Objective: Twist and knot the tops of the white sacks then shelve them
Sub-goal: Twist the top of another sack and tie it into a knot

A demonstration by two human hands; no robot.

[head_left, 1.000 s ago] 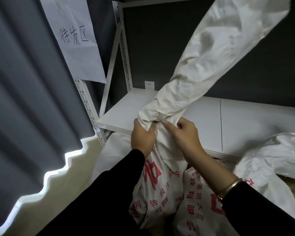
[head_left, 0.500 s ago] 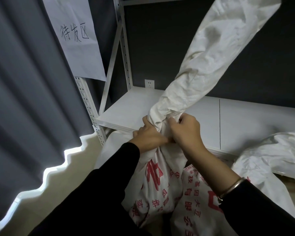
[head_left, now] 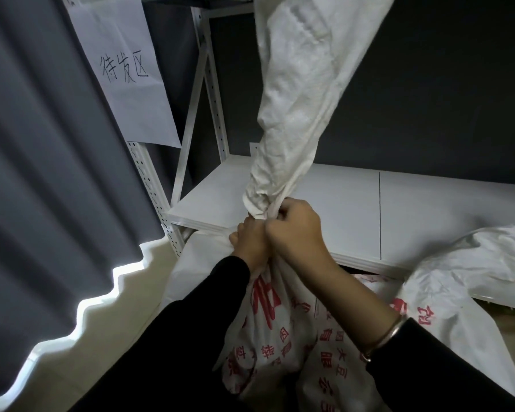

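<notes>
- At frame center, the left hand [head_left: 252,243] and the right hand [head_left: 295,233], touching, both grip the twisted neck of the white sack [head_left: 292,114].
- The shelf [head_left: 354,209] stands behind.

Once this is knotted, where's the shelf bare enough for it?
The shelf board is bare from the left upright to its seam, and past the seam up to the slumped sack. Crowded below the front edge: printed sacks packed together.

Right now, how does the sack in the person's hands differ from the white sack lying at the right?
The held sack is gathered at its neck, gripped by the left hand and right hand, its top standing upright; the right sack slumps loose over the shelf edge, untouched. Both are white with red print.
</notes>
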